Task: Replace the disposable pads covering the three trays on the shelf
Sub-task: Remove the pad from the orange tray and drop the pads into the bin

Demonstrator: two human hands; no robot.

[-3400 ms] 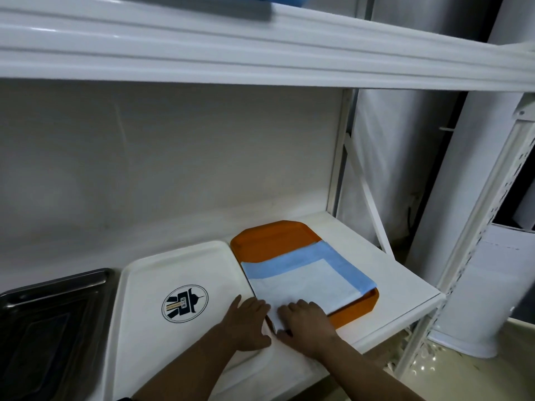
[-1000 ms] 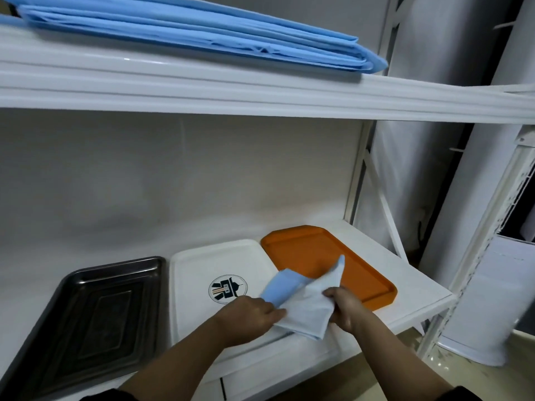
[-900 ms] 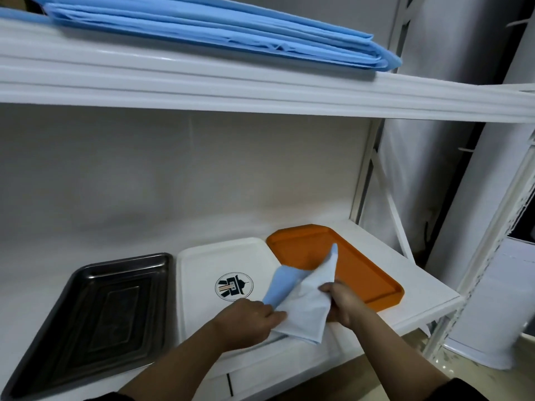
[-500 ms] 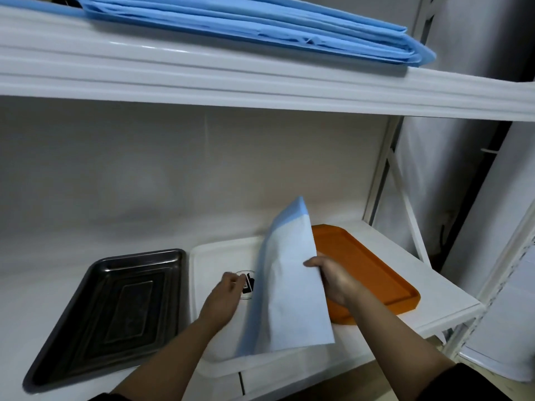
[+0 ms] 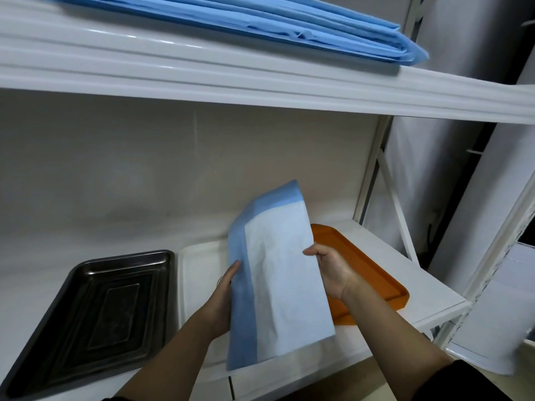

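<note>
1. Now the right hand and left hand grip the used pad upright, above the white tray.
2. Likely next: discard it, then fetch fresh pads from the upper shelf.

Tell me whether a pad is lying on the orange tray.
No, the orange tray is bare; both hands hold the pad up above the white tray.

Single head view, close, facing forward and down at shelf

White shelf with metal tray, white tray, orange tray side by side.
</note>
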